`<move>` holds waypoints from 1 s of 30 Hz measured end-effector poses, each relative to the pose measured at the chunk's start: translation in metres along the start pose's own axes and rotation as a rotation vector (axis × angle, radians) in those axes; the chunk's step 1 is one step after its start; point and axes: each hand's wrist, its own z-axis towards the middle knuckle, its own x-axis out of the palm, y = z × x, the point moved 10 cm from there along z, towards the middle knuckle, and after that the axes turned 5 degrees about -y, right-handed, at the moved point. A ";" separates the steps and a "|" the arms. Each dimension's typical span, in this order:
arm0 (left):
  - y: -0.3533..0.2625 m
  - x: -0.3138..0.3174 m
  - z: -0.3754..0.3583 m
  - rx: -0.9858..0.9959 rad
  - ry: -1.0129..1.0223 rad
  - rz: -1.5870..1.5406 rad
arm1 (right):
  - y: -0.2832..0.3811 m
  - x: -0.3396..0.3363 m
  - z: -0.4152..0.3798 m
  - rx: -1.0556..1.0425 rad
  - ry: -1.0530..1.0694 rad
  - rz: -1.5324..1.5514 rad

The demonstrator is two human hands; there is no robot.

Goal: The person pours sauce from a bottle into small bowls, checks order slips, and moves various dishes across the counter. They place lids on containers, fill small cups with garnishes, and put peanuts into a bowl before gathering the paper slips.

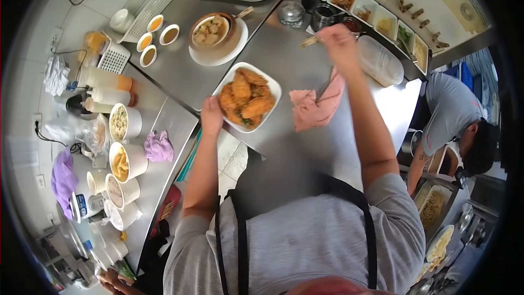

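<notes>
My left hand [212,114] grips the left rim of a white square plate [277,90], its fingers partly hidden. Golden-brown fried chicken pieces [246,98] with bits of green fill the plate. Farther forward on the right, my right hand [337,43] is slightly blurred, with its fingers drawn together. At its fingertips is a small wooden clothespin [309,41]. A pink cloth [316,106] lies on the steel counter between the plate and my right forearm.
Beyond the plate sit a bowl of meatballs [210,31] and several sauce cups [155,23]. Topping containers [363,8] line the back right, near a clear plastic lid [380,60]. Tubs [125,123] and bottles stand at left. A co-worker [453,112] bends over at right.
</notes>
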 end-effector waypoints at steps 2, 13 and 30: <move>-0.010 0.013 -0.001 0.057 0.064 0.010 | -0.004 0.055 -0.023 -0.007 0.010 -0.260; -0.015 0.059 -0.025 -0.533 0.741 -0.471 | -0.034 0.110 -0.052 -0.005 0.179 -0.339; 0.027 0.100 0.132 -0.781 0.394 -0.918 | -0.054 0.120 -0.201 0.827 0.160 -0.026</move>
